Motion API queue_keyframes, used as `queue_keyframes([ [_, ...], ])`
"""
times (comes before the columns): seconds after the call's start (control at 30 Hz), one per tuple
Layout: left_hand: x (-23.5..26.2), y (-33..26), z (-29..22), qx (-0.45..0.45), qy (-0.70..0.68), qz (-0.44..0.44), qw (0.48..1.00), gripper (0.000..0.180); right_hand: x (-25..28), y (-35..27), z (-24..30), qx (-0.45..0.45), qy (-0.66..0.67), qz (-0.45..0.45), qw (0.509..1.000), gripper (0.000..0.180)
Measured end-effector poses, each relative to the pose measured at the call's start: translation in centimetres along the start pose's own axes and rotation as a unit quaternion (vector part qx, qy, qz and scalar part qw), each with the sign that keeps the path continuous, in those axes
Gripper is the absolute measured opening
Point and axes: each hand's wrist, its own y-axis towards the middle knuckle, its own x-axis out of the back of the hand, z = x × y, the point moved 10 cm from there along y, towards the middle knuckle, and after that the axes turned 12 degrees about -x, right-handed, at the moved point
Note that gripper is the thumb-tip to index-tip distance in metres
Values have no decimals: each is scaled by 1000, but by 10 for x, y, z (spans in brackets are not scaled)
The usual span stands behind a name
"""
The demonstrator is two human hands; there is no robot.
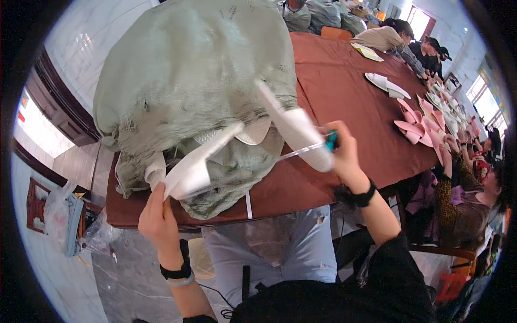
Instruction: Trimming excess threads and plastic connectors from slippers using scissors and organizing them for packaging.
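My left hand (159, 215) grips the heel end of a white slipper (196, 164) that juts out in front of a big grey-green woven sack (194, 86). My right hand (342, 153) holds a second white slipper (293, 126) raised at a slant, together with a thin tool with a teal handle (329, 141) whose clear shaft points left toward the sack's mouth. More white slippers show inside the sack's opening. Both wrists wear black bands.
The sack lies on a long table with a dark red cloth (344, 102). Pink slippers (414, 126) and white slippers (385, 83) lie farther along it. Other people (396, 37) sit at the right side. A plastic bag (59, 215) lies on the floor at left.
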Motion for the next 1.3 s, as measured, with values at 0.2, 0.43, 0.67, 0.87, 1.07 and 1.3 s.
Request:
queue_keyframes([
  [0.2, -2, -44, 44, 234, -216, -90, 944, 22, 25, -22, -35, -122, 273, 192, 935, 21],
  [0.43, -47, -55, 41, 331, -449, 38, 829, 27, 52, -31, -29, -157, 298, 192, 922, 33],
  [0.67, -60, -49, 9, 318, -532, 121, 775, 27, 15, -18, -26, -140, 229, 298, 916, 26],
  [0.87, -76, -52, -24, 326, -636, 202, 670, 28, -3, -37, -2, -117, 238, 299, 916, 31],
  [1.07, -63, -46, -8, 341, -582, 199, 711, 27, 30, -18, 6, -83, 208, 289, 931, 31],
  [1.3, -84, -48, -42, 309, -610, 278, 675, 27, -4, -53, -18, -149, 205, 510, 822, 48],
])
